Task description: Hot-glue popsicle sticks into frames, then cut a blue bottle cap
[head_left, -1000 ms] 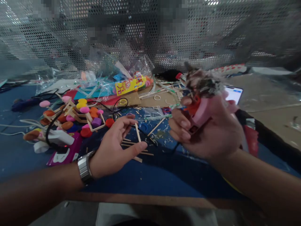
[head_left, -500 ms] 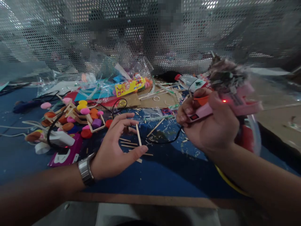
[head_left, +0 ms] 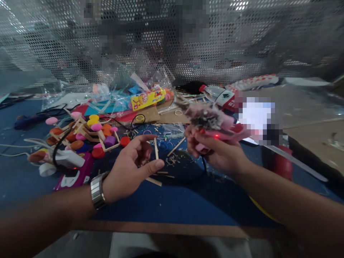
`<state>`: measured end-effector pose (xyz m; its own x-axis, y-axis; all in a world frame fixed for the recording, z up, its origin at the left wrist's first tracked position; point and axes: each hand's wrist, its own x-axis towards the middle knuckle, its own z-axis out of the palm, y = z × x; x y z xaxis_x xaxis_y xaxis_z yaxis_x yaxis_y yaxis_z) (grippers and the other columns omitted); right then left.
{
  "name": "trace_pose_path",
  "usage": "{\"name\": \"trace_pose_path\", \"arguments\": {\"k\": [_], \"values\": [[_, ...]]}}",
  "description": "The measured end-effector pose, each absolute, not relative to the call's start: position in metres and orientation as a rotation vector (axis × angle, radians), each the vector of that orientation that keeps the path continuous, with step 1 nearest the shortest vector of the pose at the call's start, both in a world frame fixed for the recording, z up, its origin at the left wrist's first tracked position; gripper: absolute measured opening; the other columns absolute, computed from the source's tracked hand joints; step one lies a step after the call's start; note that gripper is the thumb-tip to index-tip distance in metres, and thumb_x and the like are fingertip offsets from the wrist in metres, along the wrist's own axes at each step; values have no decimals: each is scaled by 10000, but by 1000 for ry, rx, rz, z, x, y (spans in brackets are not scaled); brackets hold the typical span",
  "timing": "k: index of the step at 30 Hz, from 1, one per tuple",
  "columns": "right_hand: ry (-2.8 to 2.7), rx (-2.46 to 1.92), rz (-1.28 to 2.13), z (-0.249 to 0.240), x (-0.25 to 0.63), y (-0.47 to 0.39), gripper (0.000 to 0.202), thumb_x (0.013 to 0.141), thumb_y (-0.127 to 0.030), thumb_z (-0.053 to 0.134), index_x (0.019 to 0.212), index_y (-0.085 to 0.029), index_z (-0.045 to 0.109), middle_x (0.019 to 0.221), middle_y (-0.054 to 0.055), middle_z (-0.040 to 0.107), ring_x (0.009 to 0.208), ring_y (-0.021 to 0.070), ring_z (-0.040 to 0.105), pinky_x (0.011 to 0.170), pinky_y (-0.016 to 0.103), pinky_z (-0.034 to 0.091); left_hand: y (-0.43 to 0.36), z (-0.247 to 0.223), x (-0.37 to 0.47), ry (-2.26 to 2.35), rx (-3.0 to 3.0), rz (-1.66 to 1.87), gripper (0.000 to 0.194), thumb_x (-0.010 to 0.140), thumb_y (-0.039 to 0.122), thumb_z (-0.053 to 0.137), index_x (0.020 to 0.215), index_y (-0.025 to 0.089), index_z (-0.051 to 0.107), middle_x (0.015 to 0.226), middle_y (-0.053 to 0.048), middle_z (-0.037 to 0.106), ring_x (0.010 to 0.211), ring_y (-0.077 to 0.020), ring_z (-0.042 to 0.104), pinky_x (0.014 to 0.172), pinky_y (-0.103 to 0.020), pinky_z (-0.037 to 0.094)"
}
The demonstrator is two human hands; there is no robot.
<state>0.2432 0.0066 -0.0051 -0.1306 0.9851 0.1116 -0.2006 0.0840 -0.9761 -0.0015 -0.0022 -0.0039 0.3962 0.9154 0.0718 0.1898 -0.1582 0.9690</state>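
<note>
My left hand (head_left: 131, 166), with a metal watch on its wrist, pinches a short wooden stick (head_left: 156, 148) by its ends between thumb and index finger. My right hand (head_left: 215, 150) is wrapped round a pink glue gun (head_left: 228, 130) with a lit red light and grey, smeared stuff on its top. The gun's front end points left and is blurred, to the upper right of the stick. More wooden sticks (head_left: 153, 182) lie on the blue table below and behind my left hand.
On the left are a stick structure with coloured discs (head_left: 104, 129) and a purple power strip (head_left: 83, 173) with cables. Behind lie a yellow box (head_left: 148, 99), plastic bags and cardboard. A bottle (head_left: 215, 92) and a bright, pixelated screen (head_left: 256, 116) are at the right.
My right hand has brought the glue gun left and down, closer to the stick, uncovering the bright screen. My left hand has shifted slightly, still pinching the stick.
</note>
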Motion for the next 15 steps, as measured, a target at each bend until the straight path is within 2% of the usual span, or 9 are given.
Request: {"name": "trace_pose_path", "arguments": {"k": [4,8,12,15], "values": [[-1469,-1099,1296,-8,249,7,243,802,-454,795,850,-226,726,591,-22,595,499,134,495,457,291,349,1,0,0,967,1502,946,698,818,560,814,1344,185,553,793,27,485,716,-142,483,639,-259,434],[-1614,-985,1226,1,254,13,209,803,-378,812,987,-281,797,601,-20,613,503,154,487,412,287,349,0,2,0,911,1518,980,710,785,541,853,1329,181,573,768,37,485,671,-124,455,604,-239,421],[-1636,-917,1159,2,256,20,162,729,-345,894,853,-295,802,669,-4,652,510,156,476,403,297,364,0,1,-1,893,1496,988,704,764,522,875,1307,179,585,766,38,482,669,-123,456,600,-237,420],[-1561,-980,1168,-4,256,23,223,677,-399,938,782,-292,774,661,-4,658,523,164,498,434,313,404,0,0,-1,885,1482,997,707,763,524,875,1308,178,587,783,28,498,676,-125,461,603,-239,425]]}}
